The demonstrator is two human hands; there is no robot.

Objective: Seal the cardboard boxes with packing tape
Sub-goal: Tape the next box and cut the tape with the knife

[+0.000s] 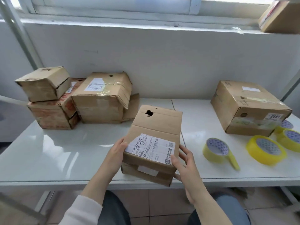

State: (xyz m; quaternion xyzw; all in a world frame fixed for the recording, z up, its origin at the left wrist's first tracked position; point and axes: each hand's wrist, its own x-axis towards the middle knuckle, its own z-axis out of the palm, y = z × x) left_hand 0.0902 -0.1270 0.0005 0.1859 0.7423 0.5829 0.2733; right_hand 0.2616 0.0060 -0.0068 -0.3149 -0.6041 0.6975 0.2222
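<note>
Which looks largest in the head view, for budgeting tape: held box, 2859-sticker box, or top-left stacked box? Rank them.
1. 2859-sticker box and held box: they look alike; the held one is nearer, so unranked.
2. Then the top-left stacked box, clearly smallest.

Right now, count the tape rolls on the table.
4. Nearest roll right of the held box; second roll; third roll and fourth roll by the big box. More may hide behind it.

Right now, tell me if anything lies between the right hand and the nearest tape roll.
Nothing visible: only bare table separates the right hand, gripping the box, from the nearest tape roll.
</note>
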